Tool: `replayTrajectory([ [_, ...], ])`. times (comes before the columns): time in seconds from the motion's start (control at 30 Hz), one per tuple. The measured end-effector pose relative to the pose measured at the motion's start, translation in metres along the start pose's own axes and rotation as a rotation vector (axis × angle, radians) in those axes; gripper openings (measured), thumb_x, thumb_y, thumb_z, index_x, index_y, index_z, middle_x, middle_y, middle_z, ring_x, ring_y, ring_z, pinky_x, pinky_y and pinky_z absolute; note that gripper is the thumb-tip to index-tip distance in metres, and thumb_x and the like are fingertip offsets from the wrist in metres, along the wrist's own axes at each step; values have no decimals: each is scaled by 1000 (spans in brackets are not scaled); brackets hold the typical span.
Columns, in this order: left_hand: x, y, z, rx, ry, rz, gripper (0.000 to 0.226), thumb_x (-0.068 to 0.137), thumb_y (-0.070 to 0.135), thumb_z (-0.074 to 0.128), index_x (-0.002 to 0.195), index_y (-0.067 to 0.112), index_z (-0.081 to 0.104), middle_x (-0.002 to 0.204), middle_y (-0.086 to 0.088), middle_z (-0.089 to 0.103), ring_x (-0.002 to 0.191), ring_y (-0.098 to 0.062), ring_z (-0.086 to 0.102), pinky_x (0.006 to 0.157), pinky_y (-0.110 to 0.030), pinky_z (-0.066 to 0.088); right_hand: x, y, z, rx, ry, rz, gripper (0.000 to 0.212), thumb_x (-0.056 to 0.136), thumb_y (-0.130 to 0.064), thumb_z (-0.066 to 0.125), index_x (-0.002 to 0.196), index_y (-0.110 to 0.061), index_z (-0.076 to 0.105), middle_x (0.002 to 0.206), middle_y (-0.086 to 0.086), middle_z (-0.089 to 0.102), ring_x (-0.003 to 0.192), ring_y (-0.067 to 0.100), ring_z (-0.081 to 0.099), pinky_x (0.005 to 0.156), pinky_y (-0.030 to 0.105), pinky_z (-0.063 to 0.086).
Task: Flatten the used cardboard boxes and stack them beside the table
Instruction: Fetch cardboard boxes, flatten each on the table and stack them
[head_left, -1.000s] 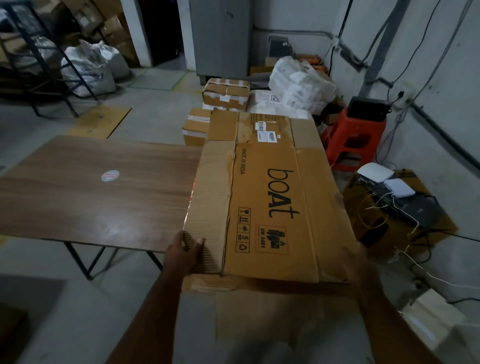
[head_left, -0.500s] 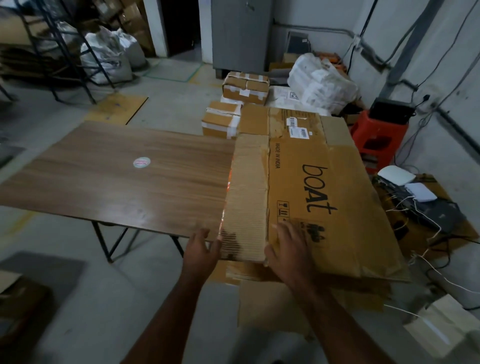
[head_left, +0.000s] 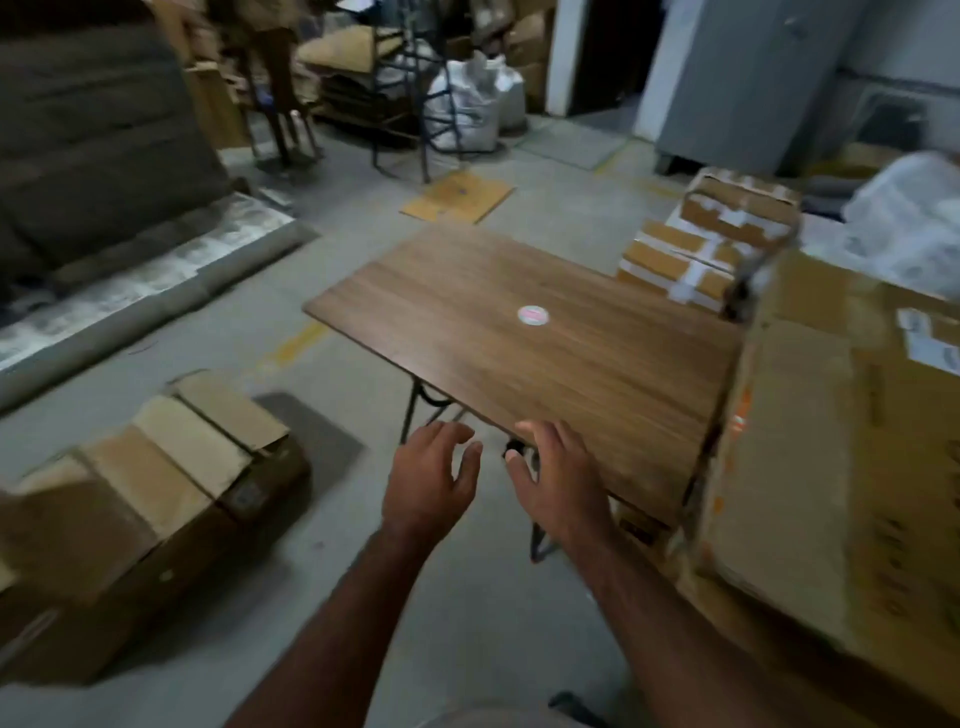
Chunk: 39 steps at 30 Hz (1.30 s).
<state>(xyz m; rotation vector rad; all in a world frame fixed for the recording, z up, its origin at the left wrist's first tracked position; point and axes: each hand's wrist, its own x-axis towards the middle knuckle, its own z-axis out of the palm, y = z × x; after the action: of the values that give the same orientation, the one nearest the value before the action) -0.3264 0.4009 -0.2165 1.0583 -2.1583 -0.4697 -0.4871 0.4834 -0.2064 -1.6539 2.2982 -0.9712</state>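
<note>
Wood-grain table (head_left: 519, 338) stood bare; left hand (head_left: 428, 480) and right hand (head_left: 558, 480) hovered open, empty, flattened corrugated cardboard (head_left: 831, 467) beside.

Flattened cardboard (head_left: 831, 467) lies broad and brown at the right, its edge overlapping the table's (head_left: 519, 338) right end. Down left, another box (head_left: 140, 514) sits on the floor, flaps loose, seemingly still unflattened through the blur.

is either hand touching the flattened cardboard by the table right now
Apart. The head view shows the left hand and right hand open over bare floor, clear of the flattened cardboard.
</note>
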Motion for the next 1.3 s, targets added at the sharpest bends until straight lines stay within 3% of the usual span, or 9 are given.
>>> replayTrajectory([
  [0.2, -25, -93, -84, 202, 174, -262, 28, 97, 39, 50, 104, 20, 69, 100, 2, 69, 93, -21, 63, 77, -41, 52, 50, -97, 95, 108, -178, -269, 34, 86, -29, 63, 117, -16, 65, 115, 3, 67, 108, 27, 63, 91, 47, 54],
  [0.33, -51, -154, -132, 309, 277, -458, 24, 93, 34, 54, 104, 19, 69, 99, 1, 68, 90, -20, 62, 76, -42, 53, 74, -162, 161, 162, -340, -450, 42, 90, -41, 51, 120, -15, 65, 116, 4, 66, 108, 27, 64, 89, 44, 55],
  [0.5, -72, -208, -186, 424, 406, -671, 19, 94, 30, 56, 103, 19, 68, 98, 1, 67, 86, -17, 61, 73, -42, 55, 105, -240, 234, 232, -513, -621, 35, 92, -35, 58, 118, -14, 67, 112, 5, 68, 103, 26, 65, 87, 33, 51],
  [0.63, -68, -244, -221, 523, 460, -822, 22, 95, 34, 53, 103, 20, 68, 99, 2, 67, 87, -14, 60, 75, -39, 55, 138, -293, 285, 290, -650, -713, 35, 92, -41, 53, 119, -21, 65, 114, -1, 67, 106, 21, 62, 90, 35, 52],
  [0.77, -55, -283, -243, 569, 477, -932, 27, 96, 39, 47, 102, 22, 67, 97, 4, 66, 86, -13, 60, 76, -39, 55, 168, -333, 333, 312, -757, -780, 31, 94, -37, 58, 121, -22, 64, 119, -2, 66, 110, 19, 60, 93, 38, 51],
  [0.87, -53, -306, -252, 606, 473, -983, 27, 94, 38, 50, 105, 21, 68, 99, 3, 67, 89, -14, 62, 77, -40, 56, 181, -359, 362, 321, -826, -793, 30, 95, -31, 63, 124, -21, 64, 121, -1, 66, 112, 19, 60, 92, 32, 47],
  [0.97, -56, -334, -265, 625, 451, -1031, 21, 94, 34, 57, 108, 23, 67, 100, 4, 67, 91, -13, 62, 80, -41, 56, 187, -388, 389, 319, -905, -799, 40, 93, -40, 54, 127, -22, 62, 124, -3, 64, 114, 16, 58, 90, 27, 42],
  [1.13, -73, -399, -306, 624, 437, -1130, 21, 94, 31, 60, 111, 22, 67, 105, 4, 67, 97, -12, 61, 87, -40, 54, 181, -443, 451, 252, -1015, -823, 54, 99, -37, 60, 148, -20, 47, 147, -1, 52, 133, 17, 49, 106, 35, 45],
  [1.3, -118, -498, -369, 583, 333, -1226, 27, 94, 34, 58, 116, 19, 65, 111, 2, 66, 102, -14, 60, 91, -37, 48, 152, -509, 534, 160, -1100, -743, 52, 100, -38, 60, 147, -23, 47, 147, 0, 53, 131, 18, 51, 103, 36, 46],
])
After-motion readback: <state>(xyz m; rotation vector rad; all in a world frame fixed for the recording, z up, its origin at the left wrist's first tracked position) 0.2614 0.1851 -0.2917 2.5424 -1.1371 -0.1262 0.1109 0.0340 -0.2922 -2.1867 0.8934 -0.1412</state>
